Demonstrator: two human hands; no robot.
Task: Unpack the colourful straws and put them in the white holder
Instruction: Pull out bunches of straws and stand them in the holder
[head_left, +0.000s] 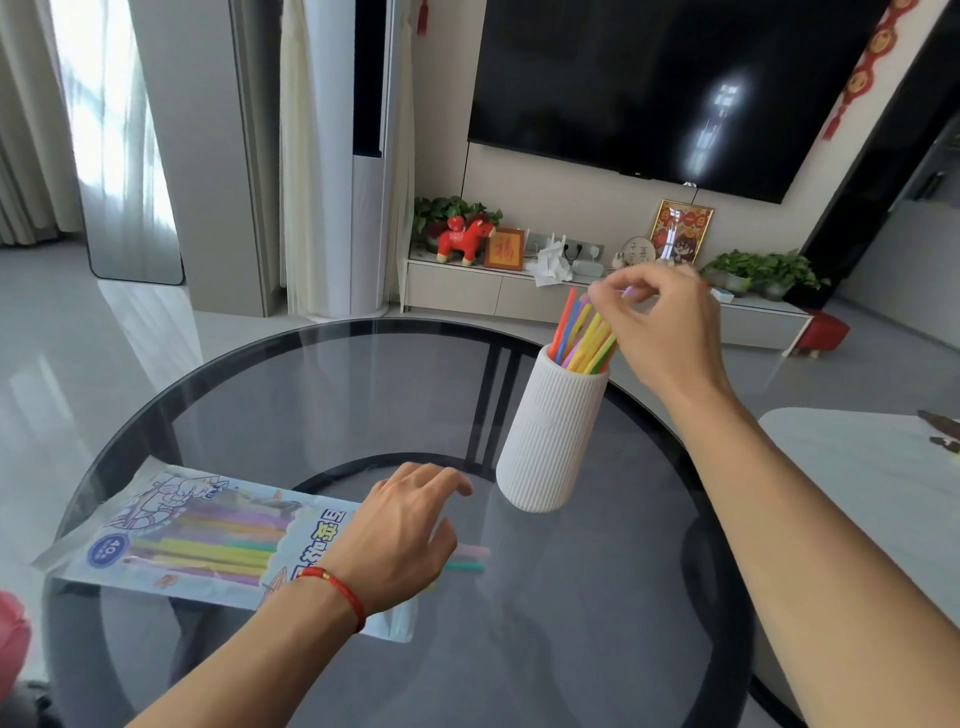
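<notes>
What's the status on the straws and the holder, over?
Right hand pinching straws standing in white holder. Left hand on the packet, more straws inside. Nothing blocking the holder.

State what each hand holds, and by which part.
The right hand pinches the upper ends of straws standing in the white holder. The left hand rests on the packet, gripping nothing visible.

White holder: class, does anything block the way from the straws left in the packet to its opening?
Only partly: the right hand hovers above the white holder, fingering the straws standing inside. The table between is bare.
</notes>
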